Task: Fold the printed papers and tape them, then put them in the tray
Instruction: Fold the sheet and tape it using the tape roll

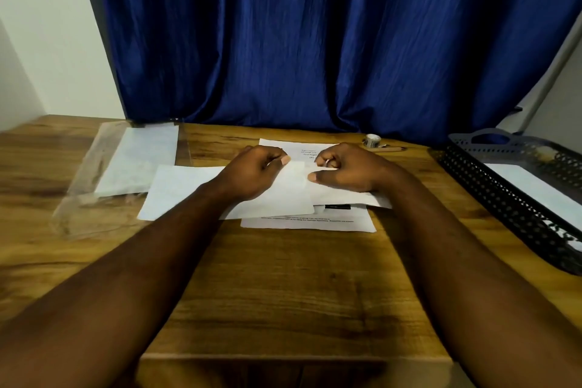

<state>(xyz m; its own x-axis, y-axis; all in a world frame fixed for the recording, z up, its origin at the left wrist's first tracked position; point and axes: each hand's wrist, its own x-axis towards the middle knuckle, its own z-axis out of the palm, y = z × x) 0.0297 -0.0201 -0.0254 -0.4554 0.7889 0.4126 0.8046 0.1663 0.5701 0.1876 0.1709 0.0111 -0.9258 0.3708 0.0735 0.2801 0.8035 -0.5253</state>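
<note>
I'm mid-fold: my left hand (255,172) and right hand (346,168) both seem, through the blur, to pinch the paper (283,195); next I crease it, then fetch the tape (373,139).

A brown wood-grain table (283,277) fills the foreground. Behind its far edge hangs a deep blue pleated fabric curtain (315,41), with a plain white wall (41,41) on its left. A clear plastic sleeve (89,173) lies on the table's left side. A slim tan pen (389,149) lies near the curtain. A grey pole (548,72) slants upward at the right.
</note>
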